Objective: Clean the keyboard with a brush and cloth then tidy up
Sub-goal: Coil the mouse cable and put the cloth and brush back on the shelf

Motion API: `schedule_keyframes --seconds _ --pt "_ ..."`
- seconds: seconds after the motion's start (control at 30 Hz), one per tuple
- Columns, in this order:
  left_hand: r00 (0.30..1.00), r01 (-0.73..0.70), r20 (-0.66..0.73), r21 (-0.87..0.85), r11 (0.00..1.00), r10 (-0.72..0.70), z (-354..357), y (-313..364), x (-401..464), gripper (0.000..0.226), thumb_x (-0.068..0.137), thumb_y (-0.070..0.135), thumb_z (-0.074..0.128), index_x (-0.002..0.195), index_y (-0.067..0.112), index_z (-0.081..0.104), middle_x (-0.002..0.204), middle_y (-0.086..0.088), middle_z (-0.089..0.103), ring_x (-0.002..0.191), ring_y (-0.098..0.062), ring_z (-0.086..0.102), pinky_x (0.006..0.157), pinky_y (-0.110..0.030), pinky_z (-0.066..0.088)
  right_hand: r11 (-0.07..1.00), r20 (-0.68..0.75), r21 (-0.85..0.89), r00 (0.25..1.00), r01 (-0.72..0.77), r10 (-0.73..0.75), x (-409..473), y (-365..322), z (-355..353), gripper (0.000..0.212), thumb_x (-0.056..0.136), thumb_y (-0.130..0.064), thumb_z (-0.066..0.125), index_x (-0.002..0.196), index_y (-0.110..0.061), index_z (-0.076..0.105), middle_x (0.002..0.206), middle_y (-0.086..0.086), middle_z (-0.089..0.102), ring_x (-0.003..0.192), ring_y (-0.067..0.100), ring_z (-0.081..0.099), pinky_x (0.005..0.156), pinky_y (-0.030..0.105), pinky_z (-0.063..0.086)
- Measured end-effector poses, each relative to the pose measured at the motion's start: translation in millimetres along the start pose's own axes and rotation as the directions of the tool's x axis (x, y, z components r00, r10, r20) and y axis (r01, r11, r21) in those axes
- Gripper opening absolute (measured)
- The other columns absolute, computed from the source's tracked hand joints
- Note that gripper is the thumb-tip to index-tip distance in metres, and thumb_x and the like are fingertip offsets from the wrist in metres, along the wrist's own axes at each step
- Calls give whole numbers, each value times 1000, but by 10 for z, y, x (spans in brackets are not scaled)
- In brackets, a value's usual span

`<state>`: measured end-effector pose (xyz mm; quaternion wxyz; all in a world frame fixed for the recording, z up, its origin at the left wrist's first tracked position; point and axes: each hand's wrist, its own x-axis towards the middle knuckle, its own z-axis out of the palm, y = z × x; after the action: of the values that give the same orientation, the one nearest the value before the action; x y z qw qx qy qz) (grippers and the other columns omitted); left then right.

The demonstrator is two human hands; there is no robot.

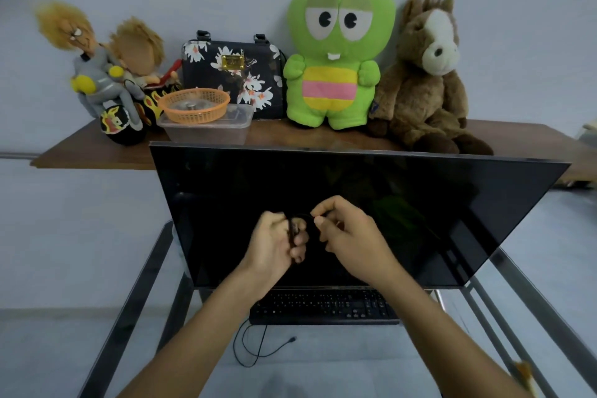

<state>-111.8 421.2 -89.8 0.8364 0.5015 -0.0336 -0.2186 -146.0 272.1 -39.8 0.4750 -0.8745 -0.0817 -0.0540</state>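
Black keyboard [324,305] at six o'clock, below the black screen [339,203]. Orange basket [193,105] at ten o'clock. Dark bag [231,74] with white flowers at twelve. Green plush [336,52], pink and yellow stripes. Brown horse [426,74], white blaze, at two.

Two bare forearms enter from the bottom edge of the head view and end in the left hand [278,241] and the right hand [347,233]. No sleeve, cuff, glove, watch, bracelet or ring shows on either limb; both arms are uncovered from the frame edge to the fingertips. Each forearm is slender and tapers evenly toward the wrist. The wrist bones show as slight bumps at the base of each hand. Knuckle ridges stand out along the back of both hands. Fingernails are short and unpainted; one nail on the right hand faces the camera plainly. The upper arms, torso and clothing lie outside the view.
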Motion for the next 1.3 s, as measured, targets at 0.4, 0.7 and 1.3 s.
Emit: schedule_keyframes --seconds 0.4,0.7,1.3 --pt "989 -150 -72 -498 854 131 115 114 -50 52 97 28 39 46 20 31 43 4 25 41 -11 25 72 -30 43 356 536 724 807 -591 248 -125 98 269 35 89 -5 65 123 -11 58 83 10 70 62 9 59 58 20 53" --pt "989 -106 -104 -11 994 104 144 250 -44 34 99 37 45 78 11 50 59 0 40 68 -19 55 73 -35 54 607 243 720 942 -336 233 -144 210 255 19 91 -11 64 110 -14 66 87 10 71 61 8 55 59 22 49" --pt "993 -86 -112 -390 917 45 251 169 45 33 99 28 43 68 17 44 45 7 26 43 -9 29 69 -28 38 38 419 882 820 -469 390 102 372 185 8 84 -8 66 77 -5 70 72 4 59 60 7 51 53 16 48"
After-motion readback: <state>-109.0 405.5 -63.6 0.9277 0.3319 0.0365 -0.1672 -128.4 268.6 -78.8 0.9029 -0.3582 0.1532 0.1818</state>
